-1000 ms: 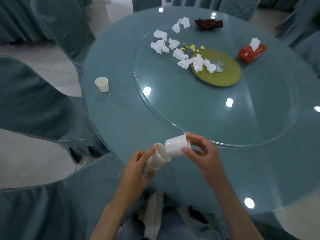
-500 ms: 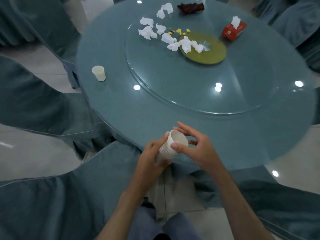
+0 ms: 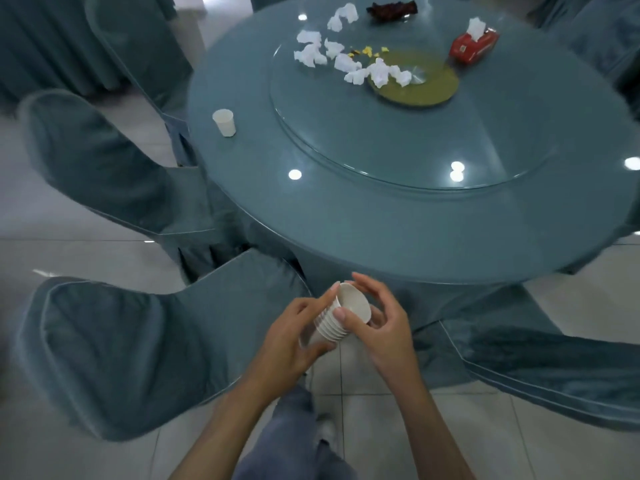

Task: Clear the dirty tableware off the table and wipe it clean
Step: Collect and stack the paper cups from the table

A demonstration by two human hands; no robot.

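A stack of several white paper cups [image 3: 337, 318] is held tilted in front of the table's near edge, its open mouth facing up and right. My left hand [image 3: 294, 341] grips the stack's lower part from the left. My right hand [image 3: 377, 320] holds the top cup, thumb on its rim and fingers curved around the far side. One single white paper cup [image 3: 225, 122] stands upright at the left edge of the round teal table [image 3: 381, 230]. Crumpled white tissues [image 3: 349, 60] and yellow scraps lie on the glass turntable [image 3: 346, 133].
A yellow-green round plate [image 3: 426, 86], a red tissue box [image 3: 472, 46] and a dark red wrapper [image 3: 391, 9] sit at the far side. Teal-covered chairs stand at the left [image 3: 114, 157], lower left [image 3: 138, 348] and lower right [image 3: 554, 362]. Pale floor tiles lie below.
The cup my right hand held apart has gone onto the stack. The view has pulled back from the table, and both hands with the stack now sit off its near edge.
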